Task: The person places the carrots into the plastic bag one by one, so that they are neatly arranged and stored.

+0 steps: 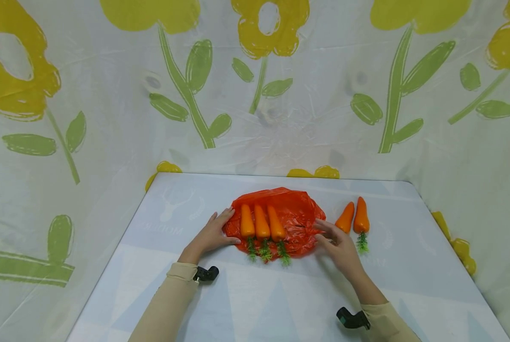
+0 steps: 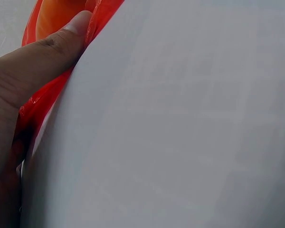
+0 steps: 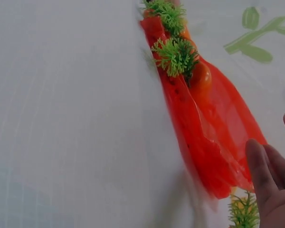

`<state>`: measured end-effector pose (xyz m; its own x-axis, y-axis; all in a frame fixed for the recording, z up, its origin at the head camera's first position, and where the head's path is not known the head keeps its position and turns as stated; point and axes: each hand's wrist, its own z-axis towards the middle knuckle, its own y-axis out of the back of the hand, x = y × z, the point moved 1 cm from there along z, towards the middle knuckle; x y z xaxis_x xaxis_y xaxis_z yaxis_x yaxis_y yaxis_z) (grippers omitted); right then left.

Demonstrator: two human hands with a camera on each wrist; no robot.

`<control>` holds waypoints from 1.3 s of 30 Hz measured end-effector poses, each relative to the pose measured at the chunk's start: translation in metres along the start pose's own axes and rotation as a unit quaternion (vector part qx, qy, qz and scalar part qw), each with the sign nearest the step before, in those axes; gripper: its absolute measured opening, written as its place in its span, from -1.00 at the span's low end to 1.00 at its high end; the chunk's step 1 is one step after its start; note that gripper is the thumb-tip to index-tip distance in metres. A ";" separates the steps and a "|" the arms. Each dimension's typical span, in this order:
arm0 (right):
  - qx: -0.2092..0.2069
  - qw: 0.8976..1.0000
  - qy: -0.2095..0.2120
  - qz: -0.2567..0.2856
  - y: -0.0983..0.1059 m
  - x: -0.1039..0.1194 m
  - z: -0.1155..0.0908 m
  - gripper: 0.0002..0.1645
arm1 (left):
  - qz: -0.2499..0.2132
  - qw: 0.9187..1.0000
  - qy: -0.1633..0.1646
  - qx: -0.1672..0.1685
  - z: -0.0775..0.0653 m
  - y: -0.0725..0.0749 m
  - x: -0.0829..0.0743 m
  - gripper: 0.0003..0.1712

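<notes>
A red plastic bag (image 1: 299,213) lies spread on the table. Three orange toy carrots (image 1: 261,222) rest on it side by side, their green leafy tops (image 3: 175,57) towards the front edge. At the bag's left edge is my left hand (image 1: 212,236), its thumb (image 2: 61,47) straight against the red plastic and apart from the other fingers. My right hand (image 1: 339,248) is at the opposite edge, fingertips right by the plastic and thumb spread from the forefinger. Just beyond that hand lie two more toy carrots (image 1: 361,216), one partly hidden behind the fingers.
The pale table (image 1: 255,304) carries faint blue triangles and a deer print at its back left. A whitish sheet (image 1: 315,118) printed with yellow flowers and green stems hangs behind and at both sides. Each wrist bears a small black camera (image 1: 352,318).
</notes>
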<state>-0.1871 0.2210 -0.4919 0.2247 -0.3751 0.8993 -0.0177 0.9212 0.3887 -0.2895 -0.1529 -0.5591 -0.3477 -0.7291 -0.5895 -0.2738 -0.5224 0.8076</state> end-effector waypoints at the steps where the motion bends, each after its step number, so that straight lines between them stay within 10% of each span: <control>1: -0.001 1.000 -0.002 -0.004 0.001 0.002 -0.001 -0.49 | 0.000 1.000 0.000 -0.001 0.000 0.000 0.000 0.22; 22: -0.051 0.998 -0.015 0.018 0.018 -0.041 0.004 -0.44 | -0.005 1.000 0.004 -0.003 -0.001 -0.001 0.000 0.22; 39: -0.081 0.996 -0.001 -0.022 0.035 -0.008 -0.002 -0.51 | -0.007 1.000 0.006 0.001 -0.001 0.000 0.001 0.23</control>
<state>-0.1880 0.2569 -0.4857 0.2191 -0.4151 0.8830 0.1492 0.9086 0.3901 -0.2890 -0.1536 -0.5600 -0.3335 -0.7263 -0.6010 -0.2814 -0.5318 0.7988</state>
